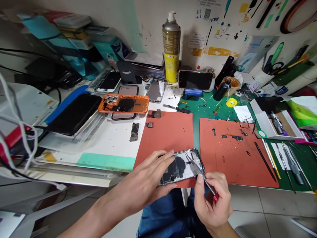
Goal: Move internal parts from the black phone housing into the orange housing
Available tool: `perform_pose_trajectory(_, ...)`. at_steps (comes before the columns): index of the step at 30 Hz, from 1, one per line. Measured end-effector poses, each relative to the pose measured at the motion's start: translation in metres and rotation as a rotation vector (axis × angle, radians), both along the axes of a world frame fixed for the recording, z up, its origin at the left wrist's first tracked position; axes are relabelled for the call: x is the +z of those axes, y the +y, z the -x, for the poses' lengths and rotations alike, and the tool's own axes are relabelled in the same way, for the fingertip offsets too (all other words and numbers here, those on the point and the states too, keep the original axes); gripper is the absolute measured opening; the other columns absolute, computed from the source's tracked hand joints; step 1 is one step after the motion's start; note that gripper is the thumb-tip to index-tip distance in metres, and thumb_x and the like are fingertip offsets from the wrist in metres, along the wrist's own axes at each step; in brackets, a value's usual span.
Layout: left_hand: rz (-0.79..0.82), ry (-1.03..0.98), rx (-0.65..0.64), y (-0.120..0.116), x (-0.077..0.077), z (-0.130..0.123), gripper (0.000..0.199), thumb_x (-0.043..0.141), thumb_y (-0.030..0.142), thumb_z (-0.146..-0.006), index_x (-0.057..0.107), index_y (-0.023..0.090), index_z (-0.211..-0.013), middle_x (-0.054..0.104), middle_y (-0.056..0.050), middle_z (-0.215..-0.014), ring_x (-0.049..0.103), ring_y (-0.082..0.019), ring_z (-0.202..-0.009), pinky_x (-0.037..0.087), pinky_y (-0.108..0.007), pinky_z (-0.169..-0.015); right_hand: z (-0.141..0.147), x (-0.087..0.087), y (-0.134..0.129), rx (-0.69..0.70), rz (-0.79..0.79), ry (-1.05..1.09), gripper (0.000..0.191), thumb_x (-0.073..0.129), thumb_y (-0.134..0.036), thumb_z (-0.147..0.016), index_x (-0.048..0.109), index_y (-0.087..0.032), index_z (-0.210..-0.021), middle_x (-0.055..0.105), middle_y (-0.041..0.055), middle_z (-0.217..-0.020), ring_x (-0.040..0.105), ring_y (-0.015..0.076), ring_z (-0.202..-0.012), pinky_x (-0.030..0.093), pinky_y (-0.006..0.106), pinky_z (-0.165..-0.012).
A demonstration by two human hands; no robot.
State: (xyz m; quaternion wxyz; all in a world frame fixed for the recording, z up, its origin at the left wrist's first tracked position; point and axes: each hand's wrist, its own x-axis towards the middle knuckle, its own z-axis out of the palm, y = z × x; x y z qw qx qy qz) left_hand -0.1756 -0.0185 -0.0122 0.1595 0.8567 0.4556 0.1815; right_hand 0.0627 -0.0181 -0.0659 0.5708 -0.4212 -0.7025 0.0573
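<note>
My left hand (151, 173) grips the left end of an opened phone housing (189, 168), its fingers over the top edge and thumb below. The housing has a dark frame, a pale inner surface and a black round patch. It is held tilted above the front edge of the left red-brown mat (170, 132). In my right hand (214, 196) is a pair of tweezers (198, 168), pinched between thumb and fingers. The tweezer tips are over the right part of the housing; whether they touch it I cannot tell. A small red item (216, 197) shows at my right fingers.
An orange phone housing (143, 107) and a circuit board (134, 132) lie to the left. Small parts lie on the right mat (237, 162), beside a black stick tool (264, 162) and several slim tools. Behind stand a spray can (171, 49) and a propped phone (195, 80).
</note>
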Motion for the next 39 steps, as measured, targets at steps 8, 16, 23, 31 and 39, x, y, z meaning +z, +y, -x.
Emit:
perform_pose_trajectory(8, 0.199, -0.160, 0.026, 0.004, 0.007, 0.002, 0.055, 0.063, 0.038, -0.112, 0.040, 0.025, -0.160, 0.065, -0.015, -0.152, 0.060, -0.031, -0.143, 0.065, -0.045, -0.108, 0.005, 0.006, 0.006, -0.017, -0.052, -0.128, 0.032, 0.076, 0.006, -0.090, 0.063, -0.013, -0.112, 0.069, 0.0082, -0.095, 0.066, 0.0189, -0.081, 0.056, 0.034, -0.067)
perform_pose_trajectory(16, 0.230, -0.212, 0.028, 0.005, 0.003, 0.004, 0.056, 0.070, 0.035, -0.108, 0.045, 0.025, -0.157, 0.067, -0.013, -0.149, 0.060, -0.032, -0.142, 0.063, -0.045, -0.110, 0.000, 0.004, 0.006, 0.004, -0.034, -0.156, 0.036, 0.078, 0.005, -0.088, 0.063, -0.017, -0.112, 0.069, 0.0064, -0.095, 0.066, 0.0175, -0.080, 0.058, 0.033, -0.065)
perform_pose_trajectory(23, 0.227, -0.163, 0.052, 0.007, 0.012, 0.000, 0.063, 0.078, 0.037, -0.103, 0.047, 0.019, -0.155, 0.069, -0.014, -0.145, 0.062, -0.031, -0.141, 0.064, -0.044, -0.108, -0.001, 0.005, 0.008, 0.009, -0.071, -0.192, 0.037, 0.080, 0.008, -0.085, 0.064, -0.016, -0.109, 0.070, 0.0079, -0.095, 0.066, 0.0189, -0.081, 0.058, 0.035, -0.065)
perform_pose_trajectory(31, 0.347, -0.115, 0.054, 0.014, 0.026, 0.000, 0.064, 0.082, 0.044, -0.099, 0.061, 0.006, -0.145, 0.070, -0.022, -0.144, 0.063, -0.035, -0.138, 0.061, -0.046, -0.112, -0.015, 0.011, 0.017, 0.042, -0.241, -0.400, 0.019, 0.084, -0.001, -0.088, 0.073, -0.013, -0.097, 0.077, 0.0099, -0.087, 0.071, 0.0214, -0.074, 0.059, 0.037, -0.066)
perform_pose_trajectory(39, 0.302, -0.098, 0.016, 0.017, 0.019, 0.003, 0.066, 0.079, 0.054, -0.099, 0.063, 0.008, -0.142, 0.073, -0.021, -0.142, 0.063, -0.036, -0.132, 0.061, -0.046, -0.105, -0.033, 0.021, 0.035, 0.115, -0.335, -0.578, 0.016, 0.090, -0.017, -0.092, 0.074, -0.016, -0.097, 0.074, 0.0026, -0.072, 0.061, 0.0155, -0.059, 0.050, 0.034, -0.058)
